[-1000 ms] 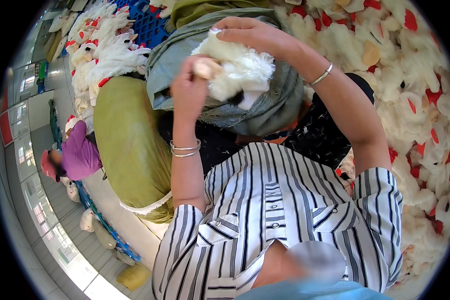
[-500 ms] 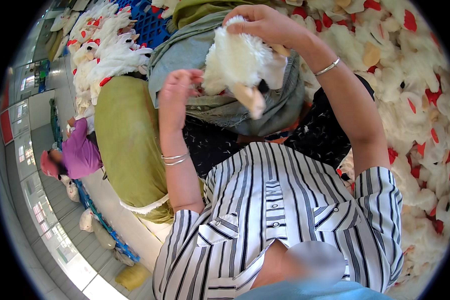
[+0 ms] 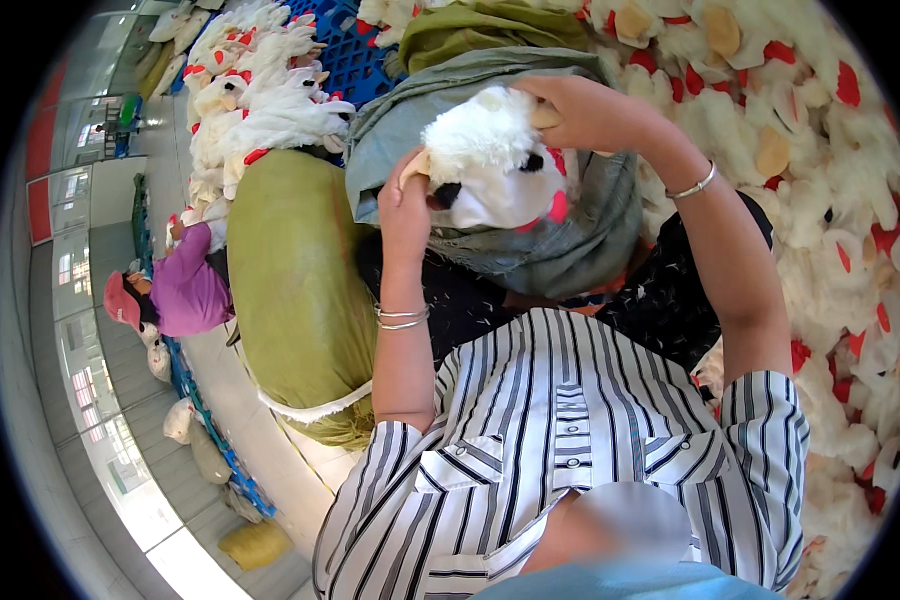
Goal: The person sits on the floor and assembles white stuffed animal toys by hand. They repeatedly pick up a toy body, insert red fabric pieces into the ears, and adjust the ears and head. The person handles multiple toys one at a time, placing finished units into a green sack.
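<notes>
Between my two hands is a white plush animal [image 3: 490,150] with a fluffy head, beige ears, black eyes and pinkish-red patches at its lower edge. My left hand [image 3: 406,205] has its fingers closed around the ear on the left. At the head's other side, my right hand [image 3: 575,115] grips the second ear. Under the plush animal, a grey-blue cloth sack [image 3: 580,235] lies bunched in front of my lap.
White plush pieces with red parts are heaped on my right [image 3: 800,220] and at the far left [image 3: 270,115], near a blue plastic pallet [image 3: 345,55]. A stuffed green sack [image 3: 290,290] stands to my left. Beyond it sits a person in purple [image 3: 185,285].
My left hand has come in from beside the plush animal and closed on its ear. The plush animal has turned so its eyes show, and my right hand has lowered slightly.
</notes>
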Demonstrator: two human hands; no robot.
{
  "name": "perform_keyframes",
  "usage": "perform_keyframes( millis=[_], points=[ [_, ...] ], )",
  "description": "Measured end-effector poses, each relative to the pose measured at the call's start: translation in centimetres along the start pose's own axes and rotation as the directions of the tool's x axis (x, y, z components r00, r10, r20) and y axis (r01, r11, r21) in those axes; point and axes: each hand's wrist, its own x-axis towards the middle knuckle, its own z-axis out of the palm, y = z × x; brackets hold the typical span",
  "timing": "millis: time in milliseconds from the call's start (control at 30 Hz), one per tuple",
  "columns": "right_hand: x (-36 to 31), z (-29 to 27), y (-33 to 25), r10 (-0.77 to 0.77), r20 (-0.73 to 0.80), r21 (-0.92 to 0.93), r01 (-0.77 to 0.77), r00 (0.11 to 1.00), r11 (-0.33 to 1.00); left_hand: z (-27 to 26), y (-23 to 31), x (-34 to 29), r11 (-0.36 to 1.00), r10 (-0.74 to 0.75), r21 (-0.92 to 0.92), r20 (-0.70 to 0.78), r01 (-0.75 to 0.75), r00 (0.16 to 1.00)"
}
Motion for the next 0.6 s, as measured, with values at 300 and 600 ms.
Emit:
perform_keyframes(
  millis=[300, 600],
  points=[
    [0.3, -1.0, 0.2, 0.062, -0.204, 0.249, -0.01, 0.977, 0.968, -2.8, 2.4, -0.3, 0.964, 0.183, -0.183, -0.071, -0.193, 0.981],
    [0.5, -3.1, -0.4, 0.019, -0.242, 0.366, 0.073, 0.97, 0.928, -3.7, 2.7, -0.5, 0.972, 0.068, -0.204, -0.221, -0.115, 0.973]
  ],
)
